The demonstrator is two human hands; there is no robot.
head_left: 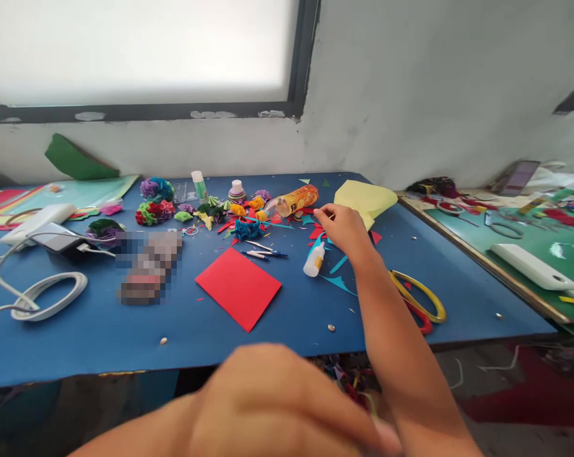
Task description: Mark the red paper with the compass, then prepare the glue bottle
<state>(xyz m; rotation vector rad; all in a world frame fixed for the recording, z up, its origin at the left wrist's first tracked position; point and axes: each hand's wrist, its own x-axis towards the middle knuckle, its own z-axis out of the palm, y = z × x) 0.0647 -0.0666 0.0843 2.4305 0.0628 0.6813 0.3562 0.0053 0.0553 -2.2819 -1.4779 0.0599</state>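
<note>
My left hand (287,403) is large and blurred in the foreground, in front of the table's near edge. Its fingers look curled together; what they may hold is hidden. My right hand (342,225) reaches over the coloured paper scraps, its fingers bent into a pinch whose contents I cannot make out. Just behind it lies a sheet of yellow paper (363,195). A white glue bottle (314,260) is tipped on its side below that hand, beside blue scraps (339,284). A red paper square (239,289) lies flat mid-table, with a drawing compass (262,252) behind it.
Scissors (417,298) with yellow and red handles lie by my right forearm. An orange-labelled bottle (296,201), a glue stick (198,186) and crumpled paper flowers (156,209) stand at the back. White cables (49,298) coil at left. A second green table (505,244) adjoins on the right.
</note>
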